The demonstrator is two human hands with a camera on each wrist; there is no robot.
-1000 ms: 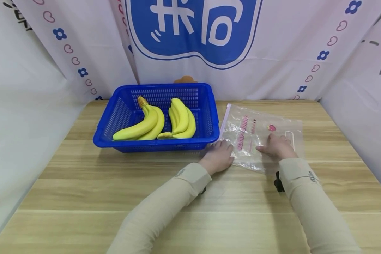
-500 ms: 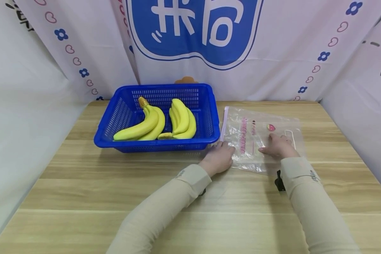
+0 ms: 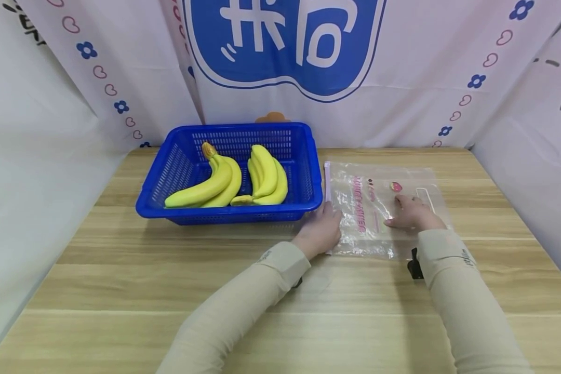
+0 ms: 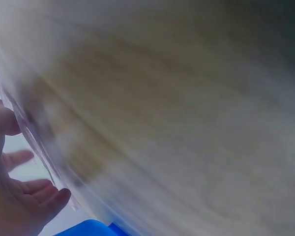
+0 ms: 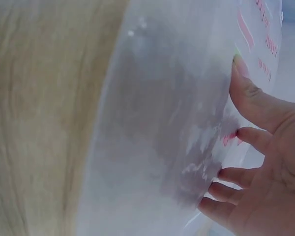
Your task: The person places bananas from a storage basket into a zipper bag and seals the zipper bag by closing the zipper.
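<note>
A clear zip bag with pink print and a strawberry picture lies flat on the table to the right of the basket. My left hand rests at its lilac slider edge, by the basket's near right corner. In the left wrist view the left hand has loosely bent fingers along the bag's edge. Farther right, my right hand touches the bag's printed face with spread fingertips. The right wrist view shows those fingertips resting on the plastic, thumb apart.
A blue plastic basket stands at the back, left of the bag. Two bunches lie in it: bananas on the left and bananas on the right. A white printed cloth hangs behind the wooden table.
The bag has turned so its slider edge runs nearly straight toward me, and its near edge lies flatter. My right hand has shifted slightly right; the left has hardly moved.
</note>
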